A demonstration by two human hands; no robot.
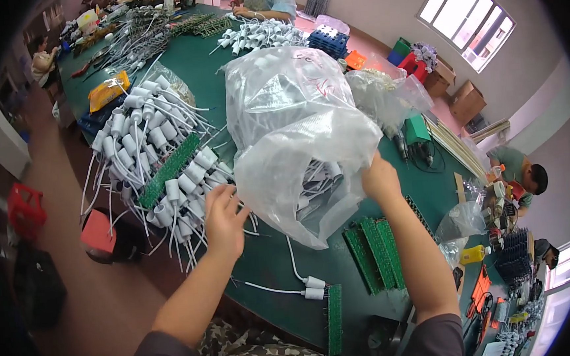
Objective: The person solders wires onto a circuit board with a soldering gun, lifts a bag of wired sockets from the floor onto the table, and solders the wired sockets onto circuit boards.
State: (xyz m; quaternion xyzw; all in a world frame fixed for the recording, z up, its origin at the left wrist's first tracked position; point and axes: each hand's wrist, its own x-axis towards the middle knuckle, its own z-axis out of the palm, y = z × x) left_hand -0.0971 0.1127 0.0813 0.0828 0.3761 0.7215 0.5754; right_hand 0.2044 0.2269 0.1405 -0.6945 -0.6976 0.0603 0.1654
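Observation:
A large translucent plastic bag (295, 137) stands on the green table in front of me, its mouth gaping toward me. Inside the mouth, white cylindrical parts with wires (318, 179) show in part. My right hand (381, 179) is closed on the right side of the bag's rim. Beside the bag's left edge, my left hand (225, 222) has its fingers apart and holds nothing; whether a fingertip touches the plastic I cannot tell. Just left of it lies a big heap of white cylindrical parts with wires (156, 131), with a green circuit board strip (169, 171) on top.
Several green circuit boards (376, 254) lie right of the bag. Two loose wired cylinders (314, 288) and a board strip (334, 320) sit at the near edge. A yellow packet (108, 91) rests behind the heap. Co-workers (269, 0) sit around the table; a red stool (26, 210) stands left.

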